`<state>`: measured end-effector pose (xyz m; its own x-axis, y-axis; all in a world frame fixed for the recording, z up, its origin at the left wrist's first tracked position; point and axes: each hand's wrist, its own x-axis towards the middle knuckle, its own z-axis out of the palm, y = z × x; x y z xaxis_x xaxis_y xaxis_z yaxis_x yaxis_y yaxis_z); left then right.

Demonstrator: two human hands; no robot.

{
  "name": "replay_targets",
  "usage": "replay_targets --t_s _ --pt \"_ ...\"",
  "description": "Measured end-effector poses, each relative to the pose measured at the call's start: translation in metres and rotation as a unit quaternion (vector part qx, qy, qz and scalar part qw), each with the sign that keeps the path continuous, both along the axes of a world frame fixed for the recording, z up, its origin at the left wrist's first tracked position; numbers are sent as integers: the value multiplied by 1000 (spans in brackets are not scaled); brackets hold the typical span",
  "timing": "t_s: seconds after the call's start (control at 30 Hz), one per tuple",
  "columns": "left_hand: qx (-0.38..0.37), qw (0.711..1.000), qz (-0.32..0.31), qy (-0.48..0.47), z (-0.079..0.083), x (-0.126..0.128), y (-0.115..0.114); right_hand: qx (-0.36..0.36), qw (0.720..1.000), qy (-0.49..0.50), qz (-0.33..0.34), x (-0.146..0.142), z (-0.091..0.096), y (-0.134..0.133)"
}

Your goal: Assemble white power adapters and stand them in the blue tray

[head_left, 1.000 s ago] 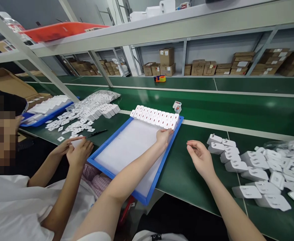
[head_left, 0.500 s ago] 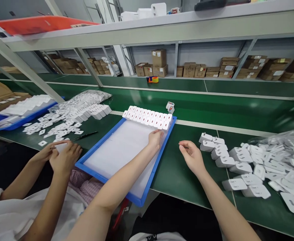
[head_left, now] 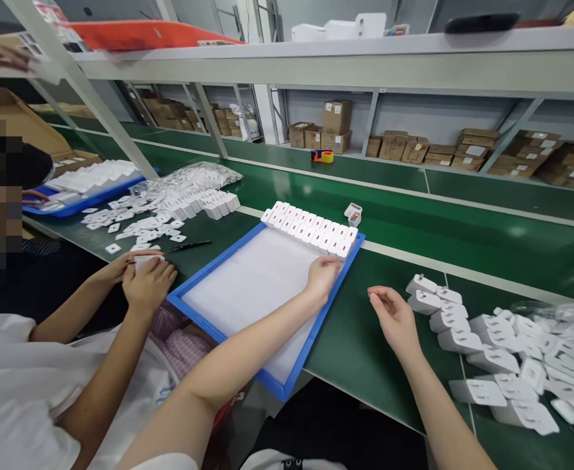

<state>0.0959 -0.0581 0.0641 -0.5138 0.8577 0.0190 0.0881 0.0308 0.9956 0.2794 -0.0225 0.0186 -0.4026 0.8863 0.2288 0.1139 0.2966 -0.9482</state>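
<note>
My left hand (head_left: 324, 279) reaches over a blue-rimmed tray (head_left: 294, 377), its fingers closed at the right end of two rows of white charger blocks (head_left: 311, 228). Each block has a small red slot. The fingertips are partly hidden, so what they grip, if anything, does not show. Just right of the tray, above the green table, my right hand (head_left: 395, 321) is loosely curled and holds nothing visible. Nearest to it are more white charger blocks (head_left: 451, 320) with pins on their tops. Two small red-marked white pieces (head_left: 354, 214) sit behind the tray's far corner.
On the left, a co-worker's hands (head_left: 146, 277) hold a white piece. Near them lie loose white plates (head_left: 145, 228), black tweezers (head_left: 189, 246) and a second blue tray (head_left: 79, 209). White parts and a plastic bag (head_left: 565, 326) crowd the right. A shelf (head_left: 267, 68) crosses overhead.
The view has shifted, so most things sit further right in the picture. My left hand stays by the row's right end. My right thumb and fingertips look closer together. A blurred hand appears at upper left.
</note>
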Motion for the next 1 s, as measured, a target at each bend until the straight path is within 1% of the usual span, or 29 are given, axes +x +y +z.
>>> replay_targets --t_s 0.1,0.2,0.27,0.37,0.4,0.47,0.57,0.6,0.67,0.73,0.8,0.9,1.0 --pt "-6 993 -73 97 0 6 -15 8 1000 -28 11 3 -2 0" --pt "8 969 -143 201 0 13 -34 26 997 -67 20 5 -3 -1" --pt "15 950 -158 271 -3 18 -44 45 994 -95 19 5 -2 -2" --pt "21 917 -177 357 -12 23 -52 76 988 -134 11 5 0 -5" --pt "25 904 -187 383 -15 24 -54 90 985 -147 12 5 1 -7" --pt "40 868 -196 455 -19 27 -57 125 976 -174 22 4 2 -8" --pt "81 803 -170 566 -19 32 -63 174 962 -207 49 3 2 -10" --pt "93 790 -155 586 -18 33 -65 180 959 -211 56 3 2 -10" --pt "108 786 -132 594 -18 36 -70 185 956 -218 65 2 2 -11" --pt "107 796 -122 583 -19 39 -73 191 953 -223 69 1 1 -12" --pt "98 809 -125 566 -25 43 -76 202 949 -232 66 1 -1 -13" --pt "76 821 -132 550 -39 47 -81 227 939 -251 62 2 -3 -14" --pt "48 826 -129 547 -58 48 -85 256 924 -274 78 4 -1 -16"
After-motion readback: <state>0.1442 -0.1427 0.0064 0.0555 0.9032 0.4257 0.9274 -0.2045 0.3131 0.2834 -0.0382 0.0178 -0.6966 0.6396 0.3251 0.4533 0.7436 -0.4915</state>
